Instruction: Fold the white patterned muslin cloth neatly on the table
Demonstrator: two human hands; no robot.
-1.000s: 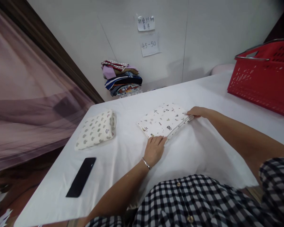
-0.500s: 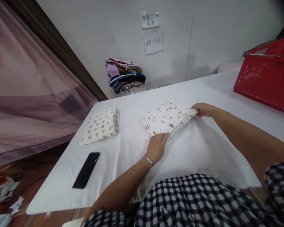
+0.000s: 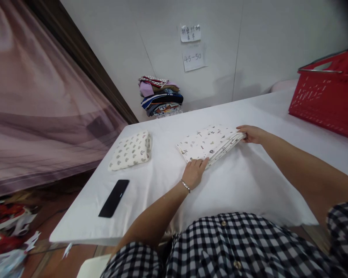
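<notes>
A folded white cloth (image 3: 205, 143) with small grey-green prints lies on the white table in front of me, its layered right edge slightly raised. My right hand (image 3: 251, 134) pinches the cloth's right corner between thumb and fingers. At the near left corner, my left hand (image 3: 194, 172), with a silver bracelet at the wrist, holds the cloth's edge, its fingers on top and the thumb out of sight. Left of it rests a second folded cloth (image 3: 131, 150), white with grey-green motifs, which neither hand touches.
A black phone (image 3: 114, 198) lies at the left of the white table (image 3: 162, 193). A red basket (image 3: 324, 100) stands at the right. A stack of folded fabrics (image 3: 162, 96) is by the wall beyond the far edge. A pink curtain (image 3: 46, 100) hangs at the left.
The view has shifted, so the table's things appear slightly further right. Both hands keep their places on the cloth, whose layers at the right edge look slightly more spread.
</notes>
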